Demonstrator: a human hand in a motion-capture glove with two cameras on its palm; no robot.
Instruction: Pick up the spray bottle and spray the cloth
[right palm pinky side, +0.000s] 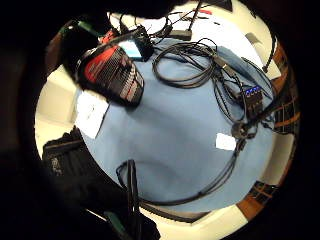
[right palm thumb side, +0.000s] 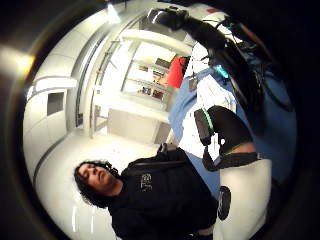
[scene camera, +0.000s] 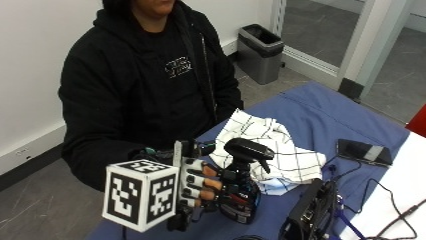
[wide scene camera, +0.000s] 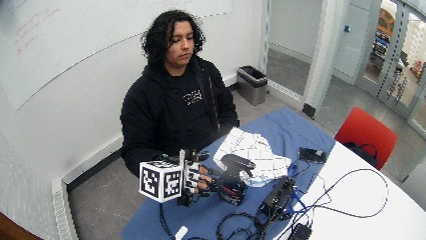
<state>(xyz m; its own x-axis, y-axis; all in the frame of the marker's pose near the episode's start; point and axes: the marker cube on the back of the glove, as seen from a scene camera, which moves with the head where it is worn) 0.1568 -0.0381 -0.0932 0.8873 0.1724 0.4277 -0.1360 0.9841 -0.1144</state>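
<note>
I'm seeing a white wall (wide scene camera: 80, 75) standing behind the seat, a grey floor (wide scene camera: 293, 75) running toward glass doors (wide scene camera: 393, 45), a dark bin (scene camera: 261, 50) sitting against the wall, and a red chair (wide scene camera: 363, 132) waiting beside the blue-covered table (wide scene camera: 299, 127).

A: Spray bottle (scene camera: 241, 192): black plastic, glossy head. Cloth (scene camera: 266, 150): soft white woven fabric, dark grid lines.

B: Desk (scene camera: 313, 112): matt blue cloth cover. Right hand (scene camera: 198, 187): black fabric glove.

text: none legible | hoodie (scene camera: 174, 66) chest print: too small to read | spray bottle (scene camera: 241, 200) label, below the hoodie: unreadable
</note>
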